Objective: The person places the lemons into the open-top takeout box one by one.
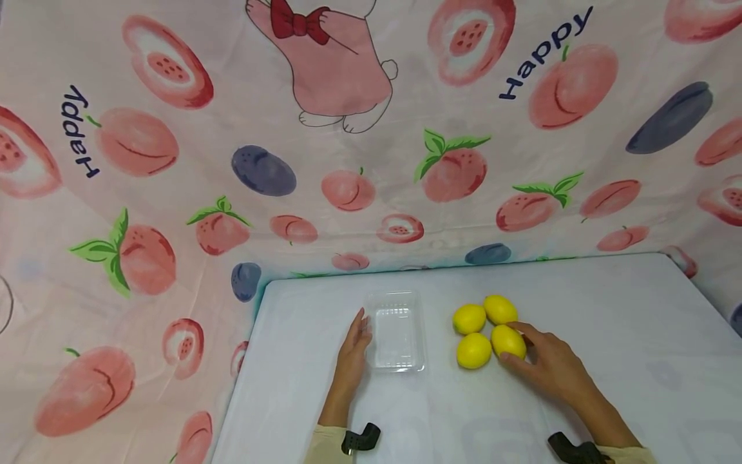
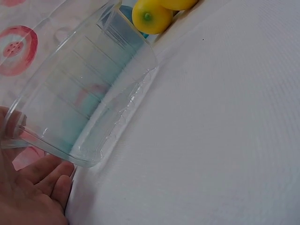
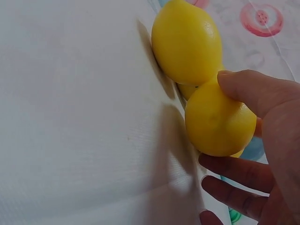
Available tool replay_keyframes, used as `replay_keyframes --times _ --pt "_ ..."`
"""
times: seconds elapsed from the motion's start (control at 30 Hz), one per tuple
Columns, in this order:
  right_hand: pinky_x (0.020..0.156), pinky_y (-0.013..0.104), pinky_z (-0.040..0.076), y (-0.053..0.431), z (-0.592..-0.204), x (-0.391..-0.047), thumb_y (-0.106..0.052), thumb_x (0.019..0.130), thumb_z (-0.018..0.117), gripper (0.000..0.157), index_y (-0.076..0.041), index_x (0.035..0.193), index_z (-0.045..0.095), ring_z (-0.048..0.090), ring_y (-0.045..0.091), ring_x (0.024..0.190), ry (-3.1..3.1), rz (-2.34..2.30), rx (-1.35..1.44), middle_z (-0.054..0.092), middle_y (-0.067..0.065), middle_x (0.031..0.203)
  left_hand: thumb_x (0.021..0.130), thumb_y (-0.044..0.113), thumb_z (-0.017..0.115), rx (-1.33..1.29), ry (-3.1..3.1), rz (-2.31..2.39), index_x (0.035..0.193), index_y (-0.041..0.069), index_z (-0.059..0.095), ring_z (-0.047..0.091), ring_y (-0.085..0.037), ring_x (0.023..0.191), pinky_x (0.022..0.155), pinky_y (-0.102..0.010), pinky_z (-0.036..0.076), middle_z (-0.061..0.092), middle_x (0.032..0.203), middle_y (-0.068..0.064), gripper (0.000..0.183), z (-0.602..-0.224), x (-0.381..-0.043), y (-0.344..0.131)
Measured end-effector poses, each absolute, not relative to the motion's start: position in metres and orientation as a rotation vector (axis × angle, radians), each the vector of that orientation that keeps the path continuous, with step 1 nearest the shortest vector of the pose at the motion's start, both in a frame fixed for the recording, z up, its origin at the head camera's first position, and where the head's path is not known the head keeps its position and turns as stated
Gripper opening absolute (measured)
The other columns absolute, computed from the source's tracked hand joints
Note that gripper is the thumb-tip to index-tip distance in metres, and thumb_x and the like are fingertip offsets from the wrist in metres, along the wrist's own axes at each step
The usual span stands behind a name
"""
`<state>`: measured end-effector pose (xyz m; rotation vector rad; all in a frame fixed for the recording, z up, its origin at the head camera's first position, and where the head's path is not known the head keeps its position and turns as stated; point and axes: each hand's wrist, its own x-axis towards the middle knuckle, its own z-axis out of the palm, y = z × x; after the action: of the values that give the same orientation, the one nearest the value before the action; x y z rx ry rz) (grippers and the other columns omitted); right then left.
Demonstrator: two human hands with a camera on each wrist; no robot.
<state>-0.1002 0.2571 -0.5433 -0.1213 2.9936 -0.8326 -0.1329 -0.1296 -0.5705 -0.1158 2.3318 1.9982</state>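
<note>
Several yellow lemons lie grouped on the white table, right of a clear plastic box (image 1: 397, 332). My right hand (image 1: 551, 364) holds the near right lemon (image 1: 509, 342), thumb on one side and fingers on the other. The right wrist view shows this lemon (image 3: 220, 119) in the grip, with another lemon (image 3: 186, 42) beside it. At the box's left side is my left hand (image 1: 352, 351), its fingers fairly straight and touching the wall. In the left wrist view the box (image 2: 89, 79) stands upright, and part of the left hand (image 2: 35, 192) shows beyond its corner.
The white table (image 1: 637, 335) backs onto a pink fruit-print cloth (image 1: 359, 148), which also hangs along the left side. Two more lemons, a back one (image 1: 500, 309) and a left one (image 1: 469, 319), sit close to the held one, as does a front left lemon (image 1: 473, 351).
</note>
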Motion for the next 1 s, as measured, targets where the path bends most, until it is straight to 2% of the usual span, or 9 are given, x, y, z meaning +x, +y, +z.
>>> replay_keyframes --times 0.23,0.5,0.7,1.0 --pt "0.075 0.059 0.055 0.255 -0.539 -0.098 -0.061 0.087 0.072 0.075 -0.013 0.142 0.055 0.065 0.037 0.098 3.015 -0.848 -0.130 0.070 0.021 0.113 0.106 0.025 0.048 -0.095 2.336 1.985 0.159 0.032 0.036 0.033 -0.033 0.153 0.124 -0.058 0.025 0.042 0.162 -0.008 0.055 -0.572 -0.132 -0.132" --pt "0.079 0.061 0.054 0.251 -0.534 -0.096 -0.058 0.087 0.075 0.074 -0.013 0.141 0.055 0.067 0.037 0.098 3.027 -0.852 -0.127 0.071 0.020 0.111 0.107 0.025 0.048 -0.086 2.330 1.986 0.159 0.032 0.036 0.033 -0.033 0.153 0.125 -0.058 0.024 0.042 0.162 -0.008 0.054 -0.571 -0.131 -0.133" --pt "0.078 0.058 0.054 0.249 -0.533 -0.096 -0.054 0.087 0.076 0.072 -0.013 0.141 0.055 0.066 0.033 0.095 3.038 -0.885 -0.136 0.072 0.017 0.107 0.106 0.025 0.048 -0.083 2.329 1.985 0.159 0.032 0.036 0.031 -0.033 0.154 0.125 -0.058 0.023 0.041 0.162 -0.009 0.054 -0.571 -0.131 -0.133" --pt "0.079 0.056 0.054 0.243 -0.525 -0.097 -0.053 0.088 0.075 0.069 -0.015 0.142 0.054 0.067 0.033 0.096 3.058 -0.943 -0.158 0.073 0.017 0.112 0.108 0.025 0.046 -0.076 2.321 1.982 0.160 0.031 0.033 0.030 -0.034 0.154 0.125 -0.057 0.023 0.039 0.164 -0.010 0.055 -0.572 -0.132 -0.133"
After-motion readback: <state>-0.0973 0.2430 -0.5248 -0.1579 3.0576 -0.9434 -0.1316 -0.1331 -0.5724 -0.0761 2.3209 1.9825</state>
